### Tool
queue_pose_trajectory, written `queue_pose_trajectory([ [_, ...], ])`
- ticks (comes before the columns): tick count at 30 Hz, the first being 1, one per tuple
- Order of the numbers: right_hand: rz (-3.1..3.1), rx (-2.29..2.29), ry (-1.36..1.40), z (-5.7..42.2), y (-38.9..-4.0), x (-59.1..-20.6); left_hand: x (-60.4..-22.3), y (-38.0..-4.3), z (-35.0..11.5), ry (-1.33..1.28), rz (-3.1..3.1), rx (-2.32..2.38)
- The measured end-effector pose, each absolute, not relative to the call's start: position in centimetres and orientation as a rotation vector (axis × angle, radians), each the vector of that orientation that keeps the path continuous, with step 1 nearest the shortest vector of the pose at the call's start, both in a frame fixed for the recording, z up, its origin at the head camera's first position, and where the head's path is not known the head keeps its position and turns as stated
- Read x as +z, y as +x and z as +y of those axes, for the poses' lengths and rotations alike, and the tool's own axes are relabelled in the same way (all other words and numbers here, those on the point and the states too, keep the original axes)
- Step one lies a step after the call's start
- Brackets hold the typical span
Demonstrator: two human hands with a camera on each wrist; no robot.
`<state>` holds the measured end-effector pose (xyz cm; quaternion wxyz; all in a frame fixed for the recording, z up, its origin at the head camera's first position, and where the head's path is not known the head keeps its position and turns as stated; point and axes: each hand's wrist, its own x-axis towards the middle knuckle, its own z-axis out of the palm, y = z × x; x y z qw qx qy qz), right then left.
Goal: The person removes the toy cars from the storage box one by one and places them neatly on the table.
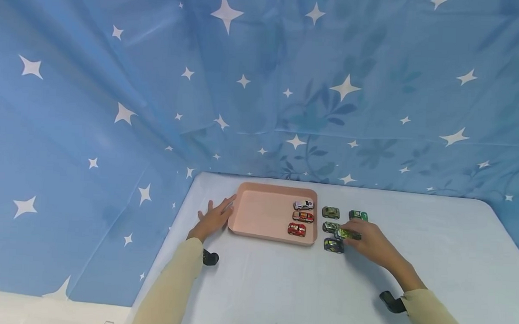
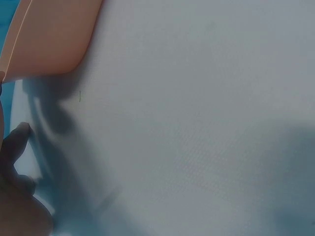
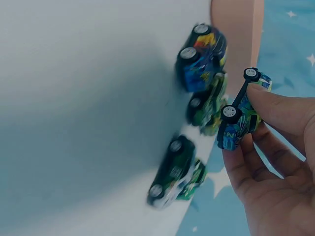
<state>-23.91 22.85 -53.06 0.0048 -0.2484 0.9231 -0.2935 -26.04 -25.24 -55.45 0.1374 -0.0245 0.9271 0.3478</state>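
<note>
My right hand (image 1: 370, 240) pinches a small toy car (image 3: 244, 109), green and blue with white wheel hubs, between thumb and fingers. In the head view this car is held just above a group on the table: an olive car (image 1: 330, 212), a green camouflage car (image 1: 330, 227) and a dark blue car (image 1: 334, 245). A green-and-white car (image 3: 172, 172) stands behind the hand. With fingers spread, my left hand (image 1: 213, 221) lies at the left rim of a pink tray (image 1: 258, 209). Inside the tray's right side are a white car (image 1: 303, 205), an orange car (image 1: 303, 217) and a red car (image 1: 296, 229).
A white-covered table (image 1: 263, 286) carries the tray and cars. Behind it and on the left hangs a blue curtain (image 1: 252, 109) with white stars. Dark wrist mounts (image 1: 393, 302) stick out from both forearms.
</note>
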Motion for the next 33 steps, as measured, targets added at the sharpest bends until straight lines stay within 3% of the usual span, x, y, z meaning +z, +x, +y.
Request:
queue_pose_trajectory([
  [13,2.895,-0.879,-0.69,26.3,-22.4,-54.4,-54.8,-26.1,-25.2,-0.032,2.674,1.034],
  [33,2.893,-0.829,-0.611,27.1,-20.9,-55.5,-55.1,-25.8,-25.5,-0.029,2.665,1.019],
])
